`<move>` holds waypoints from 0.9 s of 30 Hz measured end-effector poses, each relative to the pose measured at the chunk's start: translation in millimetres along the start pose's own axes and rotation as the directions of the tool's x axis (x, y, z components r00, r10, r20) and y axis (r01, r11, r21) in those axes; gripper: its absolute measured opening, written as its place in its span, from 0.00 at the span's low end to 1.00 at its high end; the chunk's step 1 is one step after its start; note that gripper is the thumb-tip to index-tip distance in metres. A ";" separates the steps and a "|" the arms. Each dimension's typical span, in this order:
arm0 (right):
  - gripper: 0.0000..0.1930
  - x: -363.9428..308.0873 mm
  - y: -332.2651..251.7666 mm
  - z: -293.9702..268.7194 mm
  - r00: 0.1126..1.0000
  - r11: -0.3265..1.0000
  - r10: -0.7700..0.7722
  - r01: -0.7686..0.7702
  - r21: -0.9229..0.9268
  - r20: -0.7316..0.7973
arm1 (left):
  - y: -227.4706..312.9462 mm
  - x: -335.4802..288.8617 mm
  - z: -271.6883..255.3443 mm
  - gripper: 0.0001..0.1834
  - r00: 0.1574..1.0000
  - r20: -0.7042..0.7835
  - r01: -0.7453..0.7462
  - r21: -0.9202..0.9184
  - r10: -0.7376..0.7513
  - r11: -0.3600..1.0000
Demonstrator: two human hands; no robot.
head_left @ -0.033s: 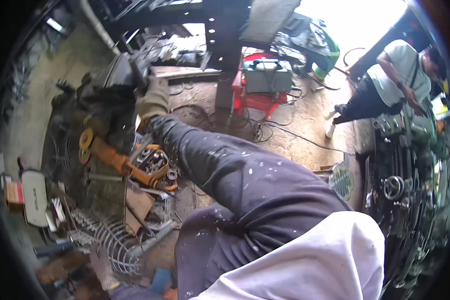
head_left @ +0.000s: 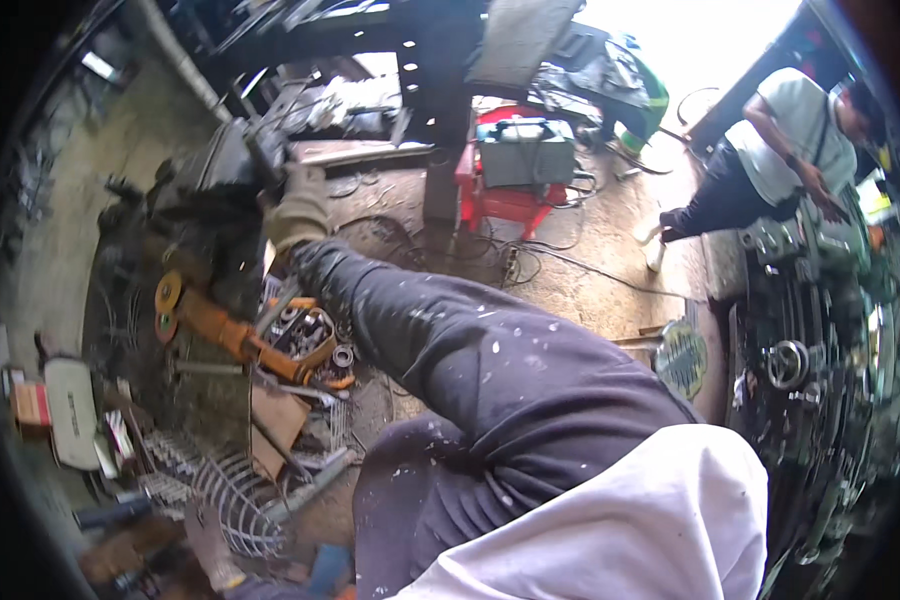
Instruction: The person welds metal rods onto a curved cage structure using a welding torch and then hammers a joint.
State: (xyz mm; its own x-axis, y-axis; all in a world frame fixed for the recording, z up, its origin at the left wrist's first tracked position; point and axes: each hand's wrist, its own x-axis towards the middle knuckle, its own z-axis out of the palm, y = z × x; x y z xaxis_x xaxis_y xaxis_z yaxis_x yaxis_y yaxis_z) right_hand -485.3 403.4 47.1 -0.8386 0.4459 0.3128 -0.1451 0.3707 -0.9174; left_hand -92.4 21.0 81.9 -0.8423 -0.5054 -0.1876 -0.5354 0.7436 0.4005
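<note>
My right hand (head_left: pixel 300 208), in a tan work glove, reaches to the far left at the end of a dark, paint-spotted sleeve. It is closed around a dark bar (head_left: pixel 260 158) beside a bulky dark metal piece (head_left: pixel 215 185); part of the fingers is hidden. Below that hand, an orange angle grinder (head_left: pixel 215 318) lies on the bench next to an orange container (head_left: pixel 322 350) of metal parts. At the lower left is my left hand (head_left: pixel 208 548), also gloved, beside a wire rack (head_left: pixel 235 500). Its fingers are blurred, so their grip does not show.
A red stand (head_left: pixel 515 208) carries a grey box, with cables (head_left: pixel 610 275) across the floor. At the right a person (head_left: pixel 795 140) stands by a machine with a handwheel (head_left: pixel 786 365). Another person (head_left: pixel 650 100) is partly visible at the back. A white case (head_left: pixel 70 415) sits far left.
The whole view has shifted slightly. The dark bar in my right hand sits a little further left and leans more. My left hand stays beside the wire rack.
</note>
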 end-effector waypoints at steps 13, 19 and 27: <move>0.31 -6.0 9.4 -51.9 0.957 0.999 0.048 -0.039 -0.038 0.286 | 79.6 51.0 36.7 0.30 0.998 -0.002 -0.070 -0.056 0.070 0.996; 0.30 -24.0 63.9 -115.8 0.884 0.960 0.264 -0.200 -0.198 0.385 | 106.5 67.0 47.0 0.30 0.991 0.010 -0.133 -0.040 0.134 0.990; 0.31 -64.4 158.5 -164.0 0.780 0.878 0.397 -0.170 -0.447 0.484 | 85.8 57.9 32.1 0.30 0.994 0.003 -0.107 -0.065 0.107 0.992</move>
State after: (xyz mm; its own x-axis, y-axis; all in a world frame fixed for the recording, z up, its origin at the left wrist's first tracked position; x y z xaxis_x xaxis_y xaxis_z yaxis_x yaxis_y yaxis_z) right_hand -368.2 567.0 -78.1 -0.9657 0.1008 -0.2393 0.2496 0.6142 -0.7487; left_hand -189.2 69.6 76.6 -0.8949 -0.4217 -0.1462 -0.4374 0.7632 0.4756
